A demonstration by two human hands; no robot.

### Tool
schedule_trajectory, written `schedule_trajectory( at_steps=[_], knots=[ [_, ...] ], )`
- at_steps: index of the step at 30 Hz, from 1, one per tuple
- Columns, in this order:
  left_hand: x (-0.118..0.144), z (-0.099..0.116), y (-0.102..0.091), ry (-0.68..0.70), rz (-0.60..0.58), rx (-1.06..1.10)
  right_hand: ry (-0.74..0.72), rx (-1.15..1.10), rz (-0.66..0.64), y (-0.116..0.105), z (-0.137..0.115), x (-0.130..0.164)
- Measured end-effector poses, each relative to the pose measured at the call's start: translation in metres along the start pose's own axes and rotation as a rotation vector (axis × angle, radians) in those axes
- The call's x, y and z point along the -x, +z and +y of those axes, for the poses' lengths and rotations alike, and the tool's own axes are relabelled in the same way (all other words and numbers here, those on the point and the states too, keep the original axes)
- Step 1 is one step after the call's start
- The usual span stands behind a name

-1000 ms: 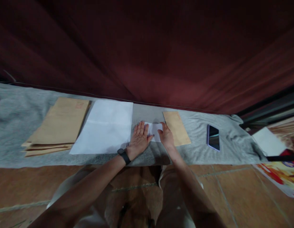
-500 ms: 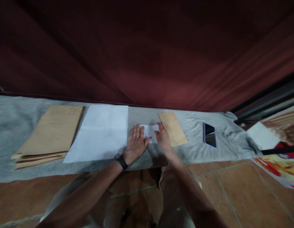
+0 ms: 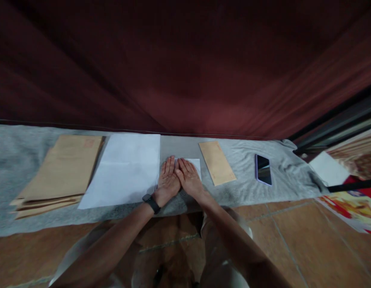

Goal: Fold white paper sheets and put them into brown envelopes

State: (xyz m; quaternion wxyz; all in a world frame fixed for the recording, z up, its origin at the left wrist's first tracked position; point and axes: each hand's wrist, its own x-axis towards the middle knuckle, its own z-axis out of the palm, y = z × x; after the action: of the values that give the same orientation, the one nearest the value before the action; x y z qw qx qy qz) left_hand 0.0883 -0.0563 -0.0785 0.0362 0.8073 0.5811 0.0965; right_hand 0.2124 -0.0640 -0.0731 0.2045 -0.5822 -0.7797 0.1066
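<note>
A small folded white paper (image 3: 196, 163) lies on the grey cloth, mostly covered by my hands. My left hand (image 3: 168, 180) is flat over its left side, fingers stretched out and pointing away from me. Against it, my right hand (image 3: 189, 178) presses palm down on the paper, with its fingers extended and its thumb side touching the left hand. A single brown envelope (image 3: 217, 163) rests just right of the paper. To the left of my hands is a stack of large white sheets (image 3: 124, 170).
A pile of brown envelopes (image 3: 64, 168) lies at the far left of the grey cloth (image 3: 179, 146). A phone (image 3: 264, 169) with a purple edge is on the right. A dark red curtain (image 3: 185, 80) hangs behind. Printed packaging (image 3: 353, 208) sits at the lower right.
My right hand has moved left from the paper's right edge and now lies flat beside my left hand. The left hand stays in place.
</note>
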Motion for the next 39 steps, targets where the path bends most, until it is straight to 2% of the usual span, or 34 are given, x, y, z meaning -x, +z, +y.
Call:
schedule_trajectory(
  at_steps=[6,11,15,22,31,39],
  knots=[
    [-0.001,-0.004,0.001,0.008,0.053,0.057,0.039,0.094,-0.037,-0.003,0.004,0.004],
    [0.001,-0.007,0.009,0.024,0.137,0.092,0.054,0.17,-0.008,-0.001,0.011,0.008],
    [0.004,-0.008,0.011,0.015,0.16,0.081,0.05,0.226,0.027,0.001,0.019,0.012],
    [0.009,-0.007,0.005,0.007,0.155,0.051,0.072,0.261,0.055,0.0,0.022,0.014],
    [0.014,-0.007,-0.005,-0.011,0.082,-0.001,0.132,0.263,0.082,0.002,0.022,0.016],
    [0.02,-0.009,-0.006,-0.037,0.055,-0.006,0.17,0.265,0.081,-0.001,0.022,0.02]
  ],
)
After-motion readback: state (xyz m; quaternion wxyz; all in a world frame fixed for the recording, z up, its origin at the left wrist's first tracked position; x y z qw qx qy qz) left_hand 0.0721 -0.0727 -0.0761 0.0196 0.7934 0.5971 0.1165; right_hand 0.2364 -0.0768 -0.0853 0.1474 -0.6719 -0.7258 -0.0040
